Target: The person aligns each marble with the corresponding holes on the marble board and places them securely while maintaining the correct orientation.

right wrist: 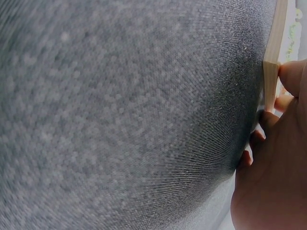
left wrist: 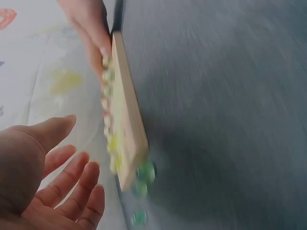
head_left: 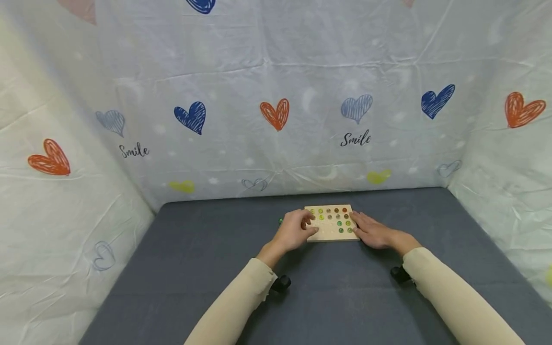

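Note:
A pale wooden board (head_left: 329, 235) lies flat on the table, with rows of small round holes. Glass marbles (head_left: 336, 211) in yellow-green, brown and red sit in its upper rows, and green marbles (head_left: 340, 230) at its right end. My left hand (head_left: 293, 230) hovers over the board's left end, fingers loosely bent; the left wrist view shows nothing between the thumb and fingers (left wrist: 79, 179). With thumb and fingers, my right hand (head_left: 375, 231) holds the board's right edge. In the right wrist view its thumb (right wrist: 291, 78) touches the board's corner (right wrist: 270, 72).
Loose green marbles (left wrist: 139, 217) lie on the table just past the board's left end. The dark grey table (head_left: 207, 268) ends at a white cloth wall (head_left: 233, 143) printed with hearts. Black wrist straps or cameras (head_left: 281, 283) hang under both sleeves.

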`<state>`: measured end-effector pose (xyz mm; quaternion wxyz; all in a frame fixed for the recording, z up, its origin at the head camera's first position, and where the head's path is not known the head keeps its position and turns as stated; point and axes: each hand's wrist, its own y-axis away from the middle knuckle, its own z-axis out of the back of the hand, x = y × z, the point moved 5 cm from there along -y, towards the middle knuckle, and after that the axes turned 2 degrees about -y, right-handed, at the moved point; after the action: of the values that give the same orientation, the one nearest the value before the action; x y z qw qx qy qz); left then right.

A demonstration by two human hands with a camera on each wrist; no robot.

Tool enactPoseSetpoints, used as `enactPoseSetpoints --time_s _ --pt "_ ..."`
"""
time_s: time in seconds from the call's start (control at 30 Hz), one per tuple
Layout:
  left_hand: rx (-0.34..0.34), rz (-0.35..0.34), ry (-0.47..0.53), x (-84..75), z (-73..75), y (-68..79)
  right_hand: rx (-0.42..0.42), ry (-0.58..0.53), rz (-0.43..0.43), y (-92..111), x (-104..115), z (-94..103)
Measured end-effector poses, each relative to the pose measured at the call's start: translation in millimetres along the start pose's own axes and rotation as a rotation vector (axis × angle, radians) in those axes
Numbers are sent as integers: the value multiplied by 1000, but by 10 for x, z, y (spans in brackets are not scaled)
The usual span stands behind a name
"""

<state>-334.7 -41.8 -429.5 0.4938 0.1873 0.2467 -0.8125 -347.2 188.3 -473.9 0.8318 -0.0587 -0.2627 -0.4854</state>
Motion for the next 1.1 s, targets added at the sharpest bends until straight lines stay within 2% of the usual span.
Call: enactPoseSetpoints --time_s 0.2,0.33,0.47,0.6,0.8,1.1 --pt "-75 90 -49 319 241 134 5 2 -4 10 -32 14" --pt "-94 139 -68 539 340 231 10 1 -11 6 -41 6" --pt "-87 164 -68 699 379 268 15 2 -13 8 -47 10" --pt "-53 188 -58 784 370 256 17 -2 -10 8 -38 27" --pt "-17 228 -16 826 333 247 23 -10 -5 0 -22 30" --pt "-37 275 30 847 293 218 24 -8 -7 6 -30 42"
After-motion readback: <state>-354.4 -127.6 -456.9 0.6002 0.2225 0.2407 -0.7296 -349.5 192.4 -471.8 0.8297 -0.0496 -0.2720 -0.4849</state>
